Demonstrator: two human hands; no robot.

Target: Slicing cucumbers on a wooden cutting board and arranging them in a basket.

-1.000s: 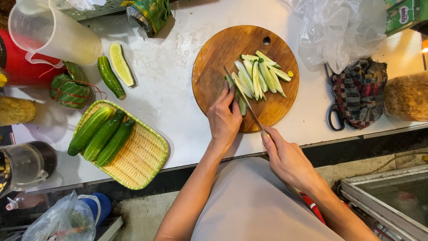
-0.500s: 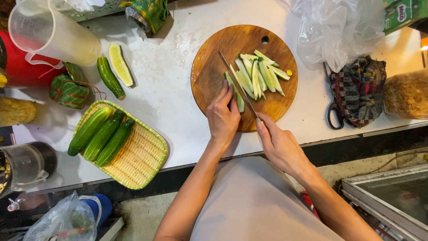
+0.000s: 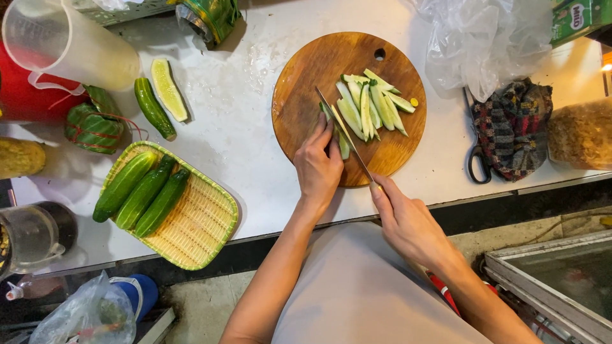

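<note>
Cucumber piece [image 3: 343,141] pinned under left hand [image 3: 319,167] fingers; right hand [image 3: 408,223] fingers grip knife [image 3: 347,135] alongside

I see a cucumber piece [image 3: 343,143] lying on the round wooden cutting board [image 3: 306,95], pale cut face up, dark skin at its left edge. Knife [image 3: 347,135] blade runs diagonally along it, touching. Cut cucumber spears [image 3: 373,105] piled just beside, mid-board.

Cutting board [image 3: 306,95]: brown wood grain
Cucumber strips [image 3: 373,105]: pale green
Basket [image 3: 197,223]: yellow-green weave
Cloth [image 3: 513,130]: dark plaid
Counter [image 3: 242,127]: white
</note>
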